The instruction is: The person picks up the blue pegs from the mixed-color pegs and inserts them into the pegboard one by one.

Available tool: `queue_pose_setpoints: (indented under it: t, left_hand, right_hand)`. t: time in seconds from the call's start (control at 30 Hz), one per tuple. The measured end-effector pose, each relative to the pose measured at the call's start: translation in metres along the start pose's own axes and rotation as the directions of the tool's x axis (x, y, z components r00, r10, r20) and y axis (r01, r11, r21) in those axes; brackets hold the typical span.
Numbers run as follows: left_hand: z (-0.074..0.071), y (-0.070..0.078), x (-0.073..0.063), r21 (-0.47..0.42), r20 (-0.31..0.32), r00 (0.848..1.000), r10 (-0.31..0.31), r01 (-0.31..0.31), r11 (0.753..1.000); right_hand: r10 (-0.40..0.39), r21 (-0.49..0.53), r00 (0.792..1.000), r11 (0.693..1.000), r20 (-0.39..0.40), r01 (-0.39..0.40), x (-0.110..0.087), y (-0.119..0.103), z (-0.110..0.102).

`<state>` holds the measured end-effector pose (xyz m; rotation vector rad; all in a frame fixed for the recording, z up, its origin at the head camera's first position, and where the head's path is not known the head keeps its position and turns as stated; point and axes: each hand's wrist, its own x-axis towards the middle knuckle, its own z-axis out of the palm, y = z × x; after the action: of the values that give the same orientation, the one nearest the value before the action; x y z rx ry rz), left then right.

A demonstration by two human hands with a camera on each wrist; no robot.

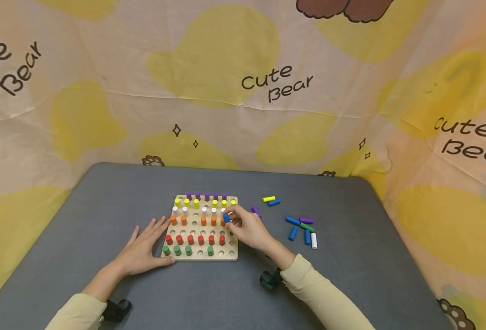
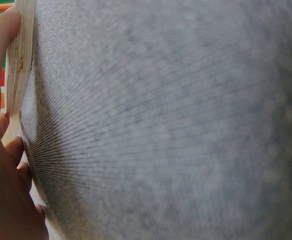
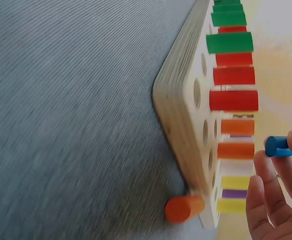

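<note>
My right hand (image 1: pixel 249 230) pinches a blue peg (image 1: pixel 226 217) between thumb and fingers, over the right side of a wooden pegboard (image 1: pixel 235 258). In the right wrist view this blue peg (image 3: pixel 277 146) is held off the board's face. Rows of purple, yellow, white, orange, red and green pegs stand in the board, with one row of bare holes between orange and red. Along the board's left side lies my left hand (image 1: pixel 144 250), fingers spread and extended. Its thumb (image 2: pixel 5 25) touches the board's edge in the left wrist view.
Right of the board several loose pegs lie on the grey table (image 1: pixel 350 275): yellow (image 1: pixel 268 199), purple (image 1: pixel 306 220), green (image 1: pixel 306 227), white (image 1: pixel 314 241) and several blue. An orange peg (image 3: pixel 181 209) lies right by the board's edge. A printed cloth (image 1: pixel 210 55) hangs behind the table.
</note>
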<state>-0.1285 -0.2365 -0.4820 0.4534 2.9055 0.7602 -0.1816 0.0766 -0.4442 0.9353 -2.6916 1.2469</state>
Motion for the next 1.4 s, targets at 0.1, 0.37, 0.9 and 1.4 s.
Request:
queue_pose_setpoints:
  t: [0.1, 0.37, 0.9, 1.4]
  left_hand:
    - [-0.001, 0.0, 0.0, 0.0, 0.002, 1.0, -0.004, 0.004, 1.0]
    - [-0.001, 0.0, -0.001, -0.001, 0.007, 1.0, -0.002, 0.002, 1.0]
    - [-0.003, 0.003, 0.0, -0.004, 0.012, 1.0, -0.009, 0.009, 1.0]
    - [-0.002, 0.001, 0.0, -0.015, 0.005, 1.0, -0.004, 0.004, 1.0]
  right_hand:
    - [-0.001, 0.018, 1.0, 1.0, 0.018, 0.0, 0.004, -0.006, 0.004]
    - [0.032, 0.021, 0.999, 0.999, 0.037, -0.032, 0.014, -0.014, 0.015]
    - [-0.007, 0.048, 0.998, 0.999, 0.061, 0.004, 0.034, -0.035, 0.035]
    - [0.027, 0.059, 0.99, 0.998, 0.138, -0.035, 0.046, -0.045, 0.052]
